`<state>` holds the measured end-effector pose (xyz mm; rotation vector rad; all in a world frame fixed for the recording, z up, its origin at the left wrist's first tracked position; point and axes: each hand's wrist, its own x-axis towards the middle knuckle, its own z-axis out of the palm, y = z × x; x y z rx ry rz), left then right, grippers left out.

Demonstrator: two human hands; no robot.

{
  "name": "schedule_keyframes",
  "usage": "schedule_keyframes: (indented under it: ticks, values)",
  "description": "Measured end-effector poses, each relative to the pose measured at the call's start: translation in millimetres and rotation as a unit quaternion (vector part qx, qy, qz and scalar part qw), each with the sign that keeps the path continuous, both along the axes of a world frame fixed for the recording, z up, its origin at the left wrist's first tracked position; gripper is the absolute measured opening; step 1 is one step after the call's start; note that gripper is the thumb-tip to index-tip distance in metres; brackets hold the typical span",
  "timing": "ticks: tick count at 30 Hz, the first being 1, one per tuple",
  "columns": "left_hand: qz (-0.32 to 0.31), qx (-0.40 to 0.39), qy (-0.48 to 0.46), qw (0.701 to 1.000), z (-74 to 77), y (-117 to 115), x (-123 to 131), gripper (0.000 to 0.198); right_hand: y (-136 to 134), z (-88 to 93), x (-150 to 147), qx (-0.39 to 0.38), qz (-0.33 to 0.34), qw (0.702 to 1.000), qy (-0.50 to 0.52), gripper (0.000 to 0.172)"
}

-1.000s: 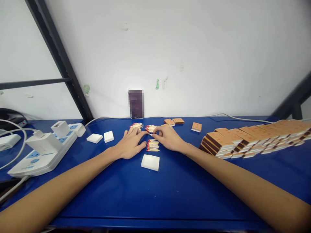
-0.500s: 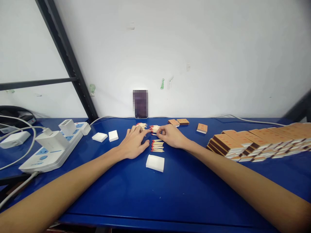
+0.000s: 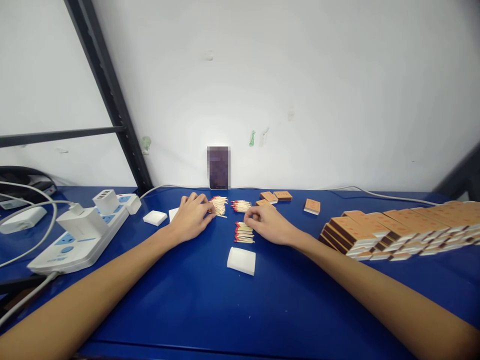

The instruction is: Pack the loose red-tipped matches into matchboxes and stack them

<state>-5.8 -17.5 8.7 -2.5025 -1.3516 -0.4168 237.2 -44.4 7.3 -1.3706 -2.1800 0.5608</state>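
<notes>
My left hand [image 3: 192, 216] is at the left edge of a loose pile of matches [image 3: 219, 205], thumb and index finger brought together. One match [image 3: 222, 216] sticks out from those fingertips. My right hand [image 3: 270, 222] pinches at the far right end of a row of matches [image 3: 243, 233], which lie side by side with red heads to the left. A match end seems to be in this pinch, largely covered by the fingers. Behind the row lies a second bunch of matches [image 3: 241, 206]. Nearer to me is a white matchbox tray or box [image 3: 241, 261].
White boxes [image 3: 155, 218] lie left of my left hand, one partly covered. Orange matchboxes [image 3: 282, 195] lie behind my right hand, another matchbox [image 3: 312, 206] farther right. Stacked matchboxes [image 3: 397, 225] fill the right side. A power strip [image 3: 86, 245] with chargers stands left; a phone [image 3: 219, 168] leans on the wall.
My left hand has moved left, away from the middle bunch to the loose pile. My right hand has come nearer to me, from the middle bunch to the front row.
</notes>
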Motion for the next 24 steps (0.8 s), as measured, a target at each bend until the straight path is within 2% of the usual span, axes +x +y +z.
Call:
schedule_keyframes:
  ticks: [9, 13, 16, 21, 24]
  values:
    - [-0.028, -0.053, -0.025, 0.998, -2.2, -1, 2, 0.021, -6, -3.5, 3, 0.004, 0.030, 0.999, 0.017, 0.022]
    - [-0.041, -0.092, -0.063, 0.993, -1.5, -5, 8, 0.020, -5, -5.0, 0, 0.037, 0.027, 0.998, 0.034, 0.023]
    - [-0.056, -0.091, -0.074, 0.992, -2.6, -8, 18, 0.020, 1, -6.0, -5, 0.062, 0.003, 0.997, 0.046, 0.019]
    - [-0.063, -0.076, -0.072, 0.993, -4.9, -11, 35, 0.019, 13, -6.9, -13, 0.047, -0.017, 0.999, 0.005, 0.016]
    - [-0.055, -0.076, -0.075, 0.993, -4.5, -10, 36, 0.019, 15, -6.4, -14, 0.044, -0.018, 0.999, -0.006, 0.015]
